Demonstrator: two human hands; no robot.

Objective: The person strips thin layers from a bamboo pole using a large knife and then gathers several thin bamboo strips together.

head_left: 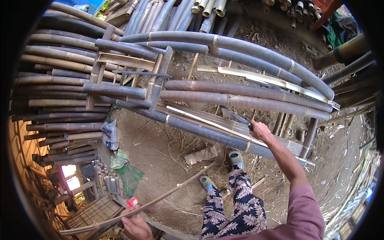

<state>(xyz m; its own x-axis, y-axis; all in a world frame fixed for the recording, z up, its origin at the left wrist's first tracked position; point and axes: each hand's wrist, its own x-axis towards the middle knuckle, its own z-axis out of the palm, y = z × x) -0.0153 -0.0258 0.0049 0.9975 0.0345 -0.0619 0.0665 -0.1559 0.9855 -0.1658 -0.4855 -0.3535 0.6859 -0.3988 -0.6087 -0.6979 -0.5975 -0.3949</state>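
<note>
the fingers of the left hand (138, 228) grasp 1 long, thin bamboo strip (177, 187), and those of the right hand (262, 132) are clenched around the dark handle of 1 knife (238, 117). outward from these come 2 green shoes (208, 183), 2 reddish-brown poles (200, 97) side by side along the middle of a bamboo frame (200, 132), and 2 dark arched poles (180, 37) beyond them

the left hand is low, at the lower edge of view, its thumb against the strip, which slants up to the right over the floor (152, 148), its far tip near the shoes. the right arm reaches up and leftward from a mauve sleeve (306, 208), and the knife's blade points up and left, over the frame's near side

the right forearm hides part of the frame's near pole, and the left hand hides part of the strip. a red packet (132, 201) shows just beyond the left fingers; whether they touch it i cannot tell. green netting (131, 176), a pale plastic bag (111, 135) and upright cut bamboo pieces (113, 186) are off to the left, below a big stack of poles (66, 80) too crowded to count
</note>
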